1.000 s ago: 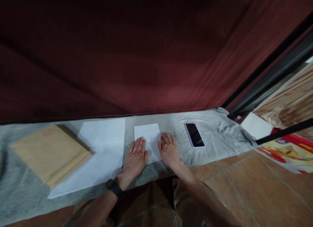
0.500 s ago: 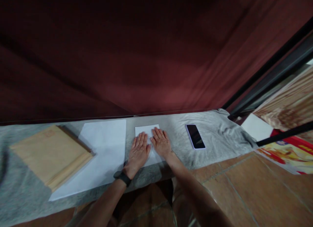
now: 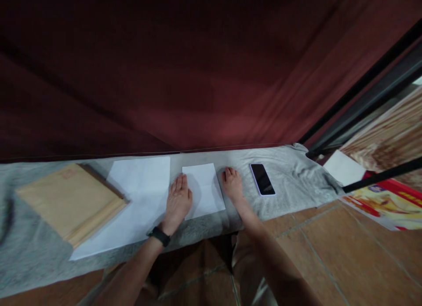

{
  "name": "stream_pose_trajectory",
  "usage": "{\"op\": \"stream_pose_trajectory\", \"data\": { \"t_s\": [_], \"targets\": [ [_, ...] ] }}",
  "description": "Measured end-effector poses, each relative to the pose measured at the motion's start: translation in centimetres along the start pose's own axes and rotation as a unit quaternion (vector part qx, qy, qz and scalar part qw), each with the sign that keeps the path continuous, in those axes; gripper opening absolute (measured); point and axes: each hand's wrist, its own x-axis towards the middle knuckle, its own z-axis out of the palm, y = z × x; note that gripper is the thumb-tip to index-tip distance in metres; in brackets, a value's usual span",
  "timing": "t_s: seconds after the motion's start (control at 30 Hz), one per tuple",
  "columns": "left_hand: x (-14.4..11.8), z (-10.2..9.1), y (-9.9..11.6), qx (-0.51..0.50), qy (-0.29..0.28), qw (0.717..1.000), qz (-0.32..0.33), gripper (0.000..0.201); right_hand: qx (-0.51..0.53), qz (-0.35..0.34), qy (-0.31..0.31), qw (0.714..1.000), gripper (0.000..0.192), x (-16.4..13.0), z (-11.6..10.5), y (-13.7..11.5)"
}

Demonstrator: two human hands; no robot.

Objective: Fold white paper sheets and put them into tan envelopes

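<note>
A small white sheet of folded paper (image 3: 205, 187) lies flat between my two hands, with a faint crease across it. At its left edge my left hand (image 3: 179, 199), with a dark watch band at the wrist, rests with fingers stretched out, holding nothing. Beyond the paper's right edge, my right hand (image 3: 232, 185) rests on the grey cloth, fingers loosely bent and nothing seen in them. A larger white sheet (image 3: 145, 200) spreads to the left of my left hand. Partly on top of that sheet sits a brown paper envelope (image 3: 70, 200).
A phone (image 3: 263, 179) in a lilac case lies to the right on the grey cloth (image 3: 296, 183). Dark red fabric (image 3: 204, 86) rises behind the surface. Black bars (image 3: 385, 174) and a colourful printed box (image 3: 389, 202) are at the far right, above the tiled floor (image 3: 356, 249).
Both hands have slid apart off the small paper, the left one leftward and the right one rightward. The small paper is now uncovered.
</note>
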Motion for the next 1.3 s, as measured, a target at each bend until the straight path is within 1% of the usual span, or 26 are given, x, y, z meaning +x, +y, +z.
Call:
{"op": "stream_pose_trajectory", "data": {
  "t_s": [0.07, 0.13, 0.23, 0.3, 0.37, 0.5, 0.57, 0.6, 0.63, 0.7, 0.77, 0.83, 0.87, 0.9, 1.0, 1.03, 1.07, 1.1, 1.13, 1.17, 1.23, 1.3],
  "targets": [
    [1.0, -0.1, -0.4, -0.061, -0.003, 0.997, -0.041, 0.059, 0.044, 0.012, -0.019, 0.999, 0.037, 0.4, -0.1, -0.6],
    [1.9, -0.1, -1.1, -0.120, -0.002, 0.989, -0.091, 0.057, 0.079, 0.020, -0.038, 0.996, 0.033, 0.7, 0.0, -1.3],
    [2.9, 0.0, -2.2, -0.201, 0.014, 0.966, -0.161, 0.055, 0.106, 0.036, -0.062, 0.992, 0.028, 0.9, 0.4, -2.1],
    [3.2, 0.2, -2.7, -0.251, 0.030, 0.949, -0.187, 0.054, 0.114, 0.044, -0.070, 0.990, 0.029, 0.9, 0.5, -2.3],
    [3.3, 0.3, -2.9, -0.272, 0.036, 0.944, -0.185, 0.052, 0.118, 0.044, -0.071, 0.990, 0.031, 0.9, 0.5, -2.4],
    [2.8, 0.5, -2.2, -0.217, 0.021, 0.967, -0.134, 0.055, 0.118, 0.040, -0.063, 0.990, 0.035, 0.5, 0.7, -2.2],
    [2.4, 0.7, -1.8, -0.204, 0.020, 0.971, -0.120, 0.056, 0.136, 0.054, -0.057, 0.988, 0.035, 0.4, 0.8, -2.1],
    [2.3, 0.8, -1.8, -0.211, 0.021, 0.969, -0.123, 0.056, 0.163, 0.063, -0.058, 0.983, 0.034, 0.4, 0.8, -2.0],
    [2.2, 0.8, -1.8, -0.227, 0.023, 0.965, -0.132, 0.056, 0.200, 0.071, -0.065, 0.975, 0.031, 0.4, 0.8, -1.9],
    [2.2, 0.8, -1.9, -0.278, 0.031, 0.947, -0.161, 0.055, 0.275, 0.080, -0.088, 0.954, 0.021, 0.5, 0.6, -1.8],
    [2.2, 0.6, -2.0, -0.342, 0.048, 0.918, -0.194, 0.053, 0.331, 0.075, -0.111, 0.934, 0.014, 0.7, 0.3, -1.9],
    [2.3, 0.0, -1.9, -0.402, 0.064, 0.885, -0.227, 0.052, 0.365, 0.068, -0.120, 0.921, 0.014, 0.7, -0.1, -2.2],
    [2.3, -0.5, -1.8, -0.431, 0.066, 0.867, -0.242, 0.051, 0.398, 0.068, -0.121, 0.907, 0.014, 0.8, -0.4, -2.4],
    [2.4, -1.0, -1.6, -0.462, 0.061, 0.847, -0.254, 0.051, 0.442, 0.073, -0.120, 0.886, 0.016, 0.8, -0.7, -2.5],
    [2.9, -2.9, -0.8, -0.546, 0.019, 0.793, -0.271, 0.046, 0.574, 0.096, -0.114, 0.805, 0.024, 1.1, -2.0, -3.0],
    [3.1, -3.7, -0.4, -0.565, 0.005, 0.782, -0.264, 0.043, 0.602, 0.097, -0.109, 0.785, 0.026, 1.2, -2.6, -3.2],
    [3.3, -4.5, 0.0, -0.576, -0.004, 0.778, -0.250, 0.040, 0.616, 0.091, -0.100, 0.776, 0.026, 1.4, -3.3, -3.3],
    [3.5, -5.3, 0.5, -0.581, -0.003, 0.781, -0.228, 0.037, 0.624, 0.079, -0.088, 0.772, 0.025, 1.5, -4.1, -3.4],
    [3.7, -6.1, 1.0, -0.580, 0.011, 0.790, -0.200, 0.034, 0.629, 0.062, -0.073, 0.772, 0.023, 1.6, -4.9, -3.6],
    [3.9, -7.0, 1.4, -0.570, 0.038, 0.804, -0.168, 0.031, 0.630, 0.044, -0.057, 0.773, 0.022, 1.6, -5.8, -3.7],
    [3.9, -8.5, 2.2, -0.517, 0.091, 0.846, -0.097, 0.024, 0.623, 0.007, -0.026, 0.782, 0.018, 1.6, -7.3, -3.8],
    [3.7, -9.5, 2.5, -0.457, 0.100, 0.883, -0.024, 0.016, 0.607, -0.032, -0.005, 0.794, 0.015, 1.3, -8.3, -3.7]
  ]
}}
